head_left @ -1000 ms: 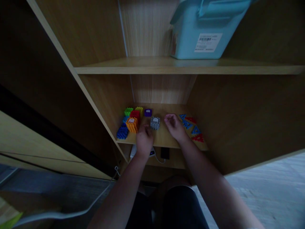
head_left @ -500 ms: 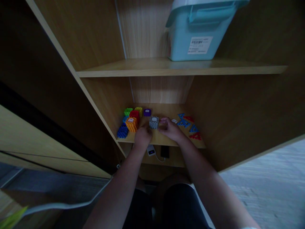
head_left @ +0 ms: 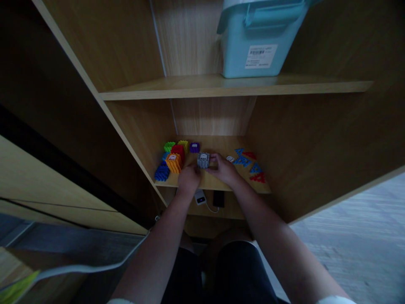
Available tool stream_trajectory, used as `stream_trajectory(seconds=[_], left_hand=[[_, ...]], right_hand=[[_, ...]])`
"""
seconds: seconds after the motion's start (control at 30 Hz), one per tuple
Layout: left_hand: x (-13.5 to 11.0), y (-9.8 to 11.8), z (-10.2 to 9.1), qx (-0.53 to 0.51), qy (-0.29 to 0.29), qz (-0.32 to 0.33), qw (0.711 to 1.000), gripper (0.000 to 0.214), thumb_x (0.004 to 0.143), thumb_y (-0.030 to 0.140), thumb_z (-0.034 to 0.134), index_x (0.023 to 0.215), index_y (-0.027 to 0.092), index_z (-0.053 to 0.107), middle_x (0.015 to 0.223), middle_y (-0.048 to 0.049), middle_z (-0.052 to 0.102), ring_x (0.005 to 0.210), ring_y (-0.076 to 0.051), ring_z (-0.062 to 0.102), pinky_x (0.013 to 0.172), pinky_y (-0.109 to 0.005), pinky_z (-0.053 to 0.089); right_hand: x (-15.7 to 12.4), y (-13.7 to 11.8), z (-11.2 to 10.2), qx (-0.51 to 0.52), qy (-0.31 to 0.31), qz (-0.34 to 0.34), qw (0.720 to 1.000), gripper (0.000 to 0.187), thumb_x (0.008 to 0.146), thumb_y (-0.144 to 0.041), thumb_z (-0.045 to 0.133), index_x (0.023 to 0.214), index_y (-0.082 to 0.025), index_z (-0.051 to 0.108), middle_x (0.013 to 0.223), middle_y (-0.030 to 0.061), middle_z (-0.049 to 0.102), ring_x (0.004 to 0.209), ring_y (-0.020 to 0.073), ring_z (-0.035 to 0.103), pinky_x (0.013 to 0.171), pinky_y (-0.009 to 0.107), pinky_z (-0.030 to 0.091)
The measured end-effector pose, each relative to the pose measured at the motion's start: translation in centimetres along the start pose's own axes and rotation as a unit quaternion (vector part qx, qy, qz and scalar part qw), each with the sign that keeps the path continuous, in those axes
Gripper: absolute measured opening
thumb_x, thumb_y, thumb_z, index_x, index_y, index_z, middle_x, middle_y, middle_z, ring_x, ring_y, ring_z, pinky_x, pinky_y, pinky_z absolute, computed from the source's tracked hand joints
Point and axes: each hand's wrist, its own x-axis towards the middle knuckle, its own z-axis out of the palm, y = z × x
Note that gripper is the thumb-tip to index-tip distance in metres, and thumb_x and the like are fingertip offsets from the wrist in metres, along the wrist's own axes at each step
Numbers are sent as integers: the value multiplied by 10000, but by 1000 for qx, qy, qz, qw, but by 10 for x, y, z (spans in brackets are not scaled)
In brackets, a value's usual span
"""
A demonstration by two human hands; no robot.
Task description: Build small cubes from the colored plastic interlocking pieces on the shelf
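A stack of grey interlocking plastic pieces (head_left: pixel 203 160) with a white label on top stands on the middle shelf, between my hands. My left hand (head_left: pixel 189 177) is curled at its lower left edge; most of the fingertips are hidden. From the right, the thumb and fingers of my right hand (head_left: pixel 223 169) close on the stack's side. Left of it are stacks in orange (head_left: pixel 174 163), red (head_left: pixel 178 150), yellow (head_left: pixel 183 146), green (head_left: pixel 169 146) and dark blue (head_left: pixel 162 173). A purple stack (head_left: pixel 194 147) sits behind.
Flat blue triangular pieces (head_left: pixel 242 161) and red ones (head_left: pixel 257 177) lie at the shelf's right, beside a small white label-like item (head_left: pixel 230 158). Above, a teal bin (head_left: pixel 253 46) stands on the upper shelf (head_left: pixel 177 89). A white device (head_left: pixel 200 197) and a black one (head_left: pixel 218 198) lie below.
My right hand has moved left, its thumb and fingers closing in on the grey stack. My left hand stays at the stack's other side. The view has shifted slightly.
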Motion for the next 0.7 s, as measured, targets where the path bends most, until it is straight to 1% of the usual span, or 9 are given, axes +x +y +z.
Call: stream_trajectory(seconds=[0.17, 0.33, 0.5, 0.7], left_hand=[[0, 1, -1, -2, -3, 3, 1000, 274, 966, 220, 582, 1086, 226, 828, 1060, -143, 837, 1003, -296, 794, 872, -352, 588], [-1, 1, -1, -14, -2, -8, 1000, 253, 951, 236, 607, 1070, 222, 830, 1036, -143, 836, 990, -302, 795, 855, -352, 587], [1, -1, 0, -15, 2, -1, 1000, 247, 948, 236, 613, 1067, 223, 830, 1000, -135, 838, 960, -291, 797, 822, -335, 583], [0, 0, 0, -1, -2, 2, 1000, 271, 959, 229, 576, 1050, 215, 831, 1030, -153, 835, 995, -313, 796, 840, -362, 588]], right_hand=[[0, 1, 1, 8, 2, -8, 1000, 543, 807, -287, 864, 1285, -290, 607, 1198, 55, 799, 1107, 280, 773, 958, 444, 586], [0, 4, 3, 9, 2, -6, 1000, 507, 836, -354, 855, 1281, -298, 616, 1171, 40, 805, 1077, 270, 780, 933, 433, 590], [0, 3, 4, 9, 8, -11, 1000, 484, 838, -382, 862, 1255, -311, 626, 1165, 36, 808, 1065, 273, 781, 918, 437, 588], [0, 2, 3, 18, 7, -6, 1000, 494, 826, -363, 867, 1251, -292, 624, 1170, 43, 805, 1081, 270, 774, 942, 441, 581]])
